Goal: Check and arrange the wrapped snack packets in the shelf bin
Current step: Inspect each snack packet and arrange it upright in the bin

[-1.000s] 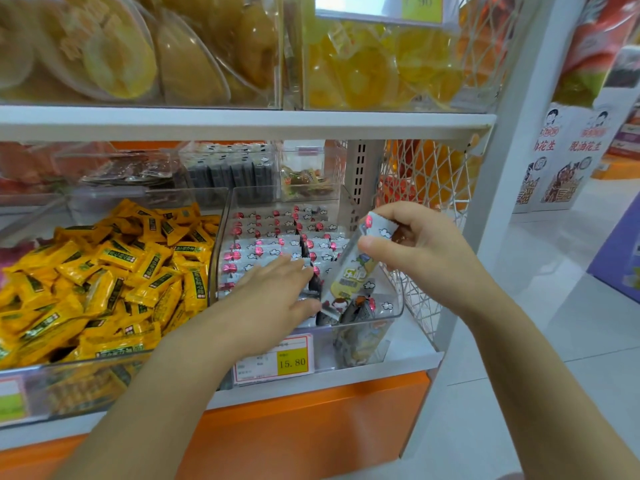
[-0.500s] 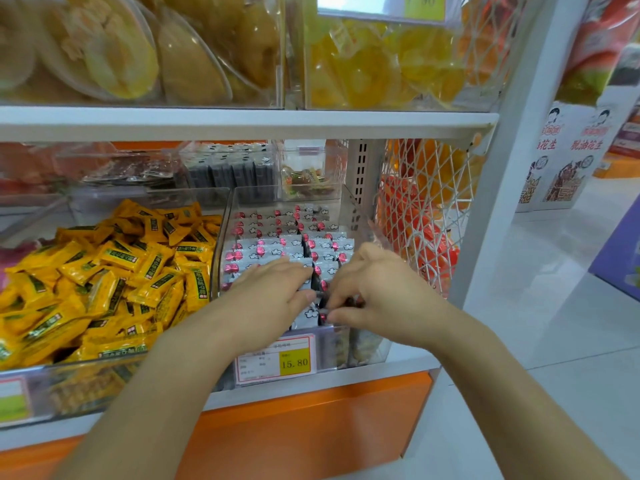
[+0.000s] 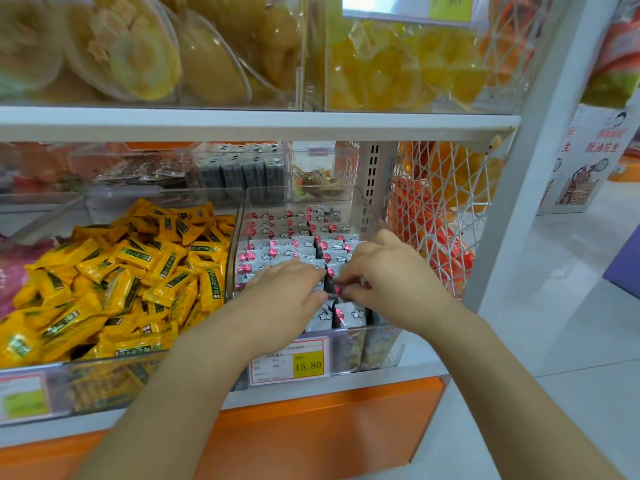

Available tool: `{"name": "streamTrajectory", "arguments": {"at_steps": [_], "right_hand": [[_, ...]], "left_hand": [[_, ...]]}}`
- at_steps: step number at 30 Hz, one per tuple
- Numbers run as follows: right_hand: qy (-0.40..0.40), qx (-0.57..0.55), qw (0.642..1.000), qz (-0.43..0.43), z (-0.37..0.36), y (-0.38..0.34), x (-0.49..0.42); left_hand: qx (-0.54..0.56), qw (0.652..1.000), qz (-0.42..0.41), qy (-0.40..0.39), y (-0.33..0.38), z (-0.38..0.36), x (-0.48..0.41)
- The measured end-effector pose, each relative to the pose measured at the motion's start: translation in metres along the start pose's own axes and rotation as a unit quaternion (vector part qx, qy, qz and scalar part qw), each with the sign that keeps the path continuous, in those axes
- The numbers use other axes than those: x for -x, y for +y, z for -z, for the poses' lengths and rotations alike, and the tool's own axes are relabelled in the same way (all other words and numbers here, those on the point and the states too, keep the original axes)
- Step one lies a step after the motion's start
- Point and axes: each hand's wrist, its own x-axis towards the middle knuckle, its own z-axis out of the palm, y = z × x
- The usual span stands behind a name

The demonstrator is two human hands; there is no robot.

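A clear plastic shelf bin (image 3: pixel 372 336) holds rows of upright white wrapped snack packets (image 3: pixel 277 245) with red marks and cloud prints. My left hand (image 3: pixel 285 289) rests palm down on the front-left packets with fingers fairly straight. My right hand (image 3: pixel 384 273) is over the front-right row, its curled fingertips pinching the tops of the packets there. The two hands almost meet in the middle of the bin. The packets under both hands are hidden.
A bin of yellow wrapped snacks (image 3: pixel 114 275) stands to the left. A price tag (image 3: pixel 289 362) reading 15.80 hangs on the bin front. White wire mesh (image 3: pixel 443 209) with orange goods closes the right side. A white shelf (image 3: pixel 242 123) runs above.
One second ago my right hand held a packet up above the bin. It has come down into the front-right row and stays there. My left hand has barely moved.
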Motion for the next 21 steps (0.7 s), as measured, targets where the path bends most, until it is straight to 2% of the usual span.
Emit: {"name": "streamTrajectory", "arguments": {"at_steps": [7, 13, 18, 21], "right_hand": [[-0.004, -0.064, 0.998, 0.005, 0.005, 0.001, 0.001], [0.093, -0.168, 0.981, -0.027, 0.008, 0.000, 0.003], [0.049, -0.195, 0.979, -0.033, 0.012, 0.003, 0.008], [0.131, -0.244, 0.959, -0.053, 0.016, 0.004, 0.009]], "left_hand": [[-0.002, 1.000, 0.000, 0.007, 0.002, 0.001, 0.001], [0.014, 1.000, 0.016, 0.012, 0.005, 0.003, 0.000], [0.022, 0.999, 0.017, 0.029, 0.006, 0.002, -0.001], [0.027, 0.998, 0.016, 0.054, 0.003, 0.002, -0.002]]}}
